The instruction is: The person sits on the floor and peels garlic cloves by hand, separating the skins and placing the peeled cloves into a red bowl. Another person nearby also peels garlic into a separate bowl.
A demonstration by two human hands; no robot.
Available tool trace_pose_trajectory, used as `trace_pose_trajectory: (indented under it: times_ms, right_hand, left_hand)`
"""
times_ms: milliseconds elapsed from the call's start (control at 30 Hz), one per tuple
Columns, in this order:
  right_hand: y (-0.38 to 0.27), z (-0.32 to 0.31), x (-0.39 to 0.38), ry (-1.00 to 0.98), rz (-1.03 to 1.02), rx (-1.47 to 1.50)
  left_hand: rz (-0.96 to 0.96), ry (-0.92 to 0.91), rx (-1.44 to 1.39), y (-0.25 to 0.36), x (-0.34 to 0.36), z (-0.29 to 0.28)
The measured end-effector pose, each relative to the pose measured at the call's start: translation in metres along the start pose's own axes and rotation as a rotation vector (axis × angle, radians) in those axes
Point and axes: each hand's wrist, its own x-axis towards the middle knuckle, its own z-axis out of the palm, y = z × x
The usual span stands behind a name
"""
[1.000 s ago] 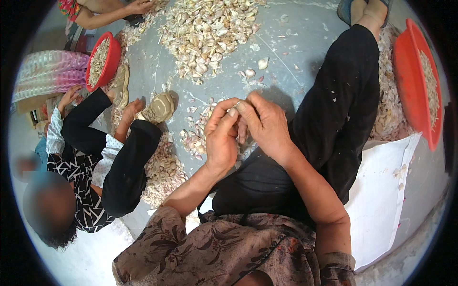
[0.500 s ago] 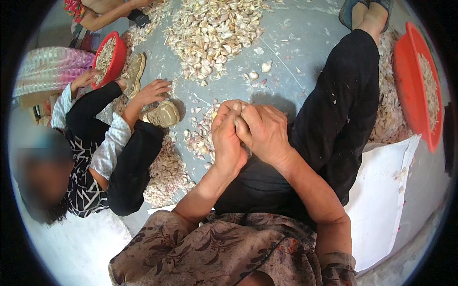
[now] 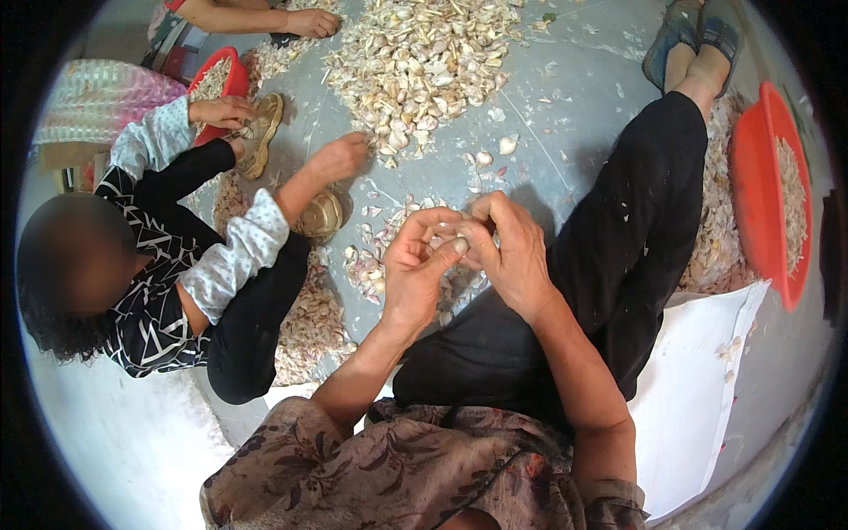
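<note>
My left hand (image 3: 417,272) and my right hand (image 3: 512,256) meet above my lap, fingers curled and thumbs and fingertips pinched together. Whatever they grip is small and mostly covered by the fingers, so I cannot make it out. Below and behind them, loose purple-white garlic cloves and skins (image 3: 367,265) lie scattered on the grey floor. A little farther off, a single garlic clove (image 3: 508,144) lies by itself. The large heap of garlic cloves (image 3: 424,66) spreads beyond my hands.
At right stands a red basin (image 3: 758,194) of pale pieces, beside garlic skins (image 3: 707,238) and a white sheet (image 3: 689,397). A co-worker sits at left, one hand (image 3: 340,157) at the heap's edge, near another red basin (image 3: 237,79). Another person's hand (image 3: 311,23) shows at the top.
My hands have loosened from a tight clasp into a fingertip pinch, slightly farther apart. The co-worker's nearer hand has reached to the heap; their other hand has left the basin. The view has shifted slightly.
</note>
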Motion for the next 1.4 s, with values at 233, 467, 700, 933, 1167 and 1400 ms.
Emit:
trace_pose_trajectory:
  times_ms: [233,467,700,933,1167,1400]
  right_hand:
    - [0.0,-0.003,-0.001,-0.202,-0.154,-0.084]
    - [-0.004,0.002,-0.007,-0.257,0.223,0.331]
    - [0.009,0.01,-0.011,-0.121,0.337,0.775]
    - [0.009,0.013,-0.011,-0.197,0.568,0.897]
    - [0.029,0.007,-0.004,-0.109,0.579,0.893]
    - [0.019,-0.003,-0.011,-0.186,0.393,0.34]
  left_hand:
    - [0.096,-0.072,0.43,0.019,-0.006,-0.011]
    - [-0.064,-0.153,0.221,0.028,0.005,-0.018]
    - [0.239,-0.163,0.501,-0.007,0.003,-0.012]
    - [0.365,-0.14,0.585,0.0,0.012,-0.013]
    - [0.103,-0.133,0.345,-0.01,0.01,-0.044]
    - [0.191,-0.036,1.031,-0.04,0.082,-0.043]
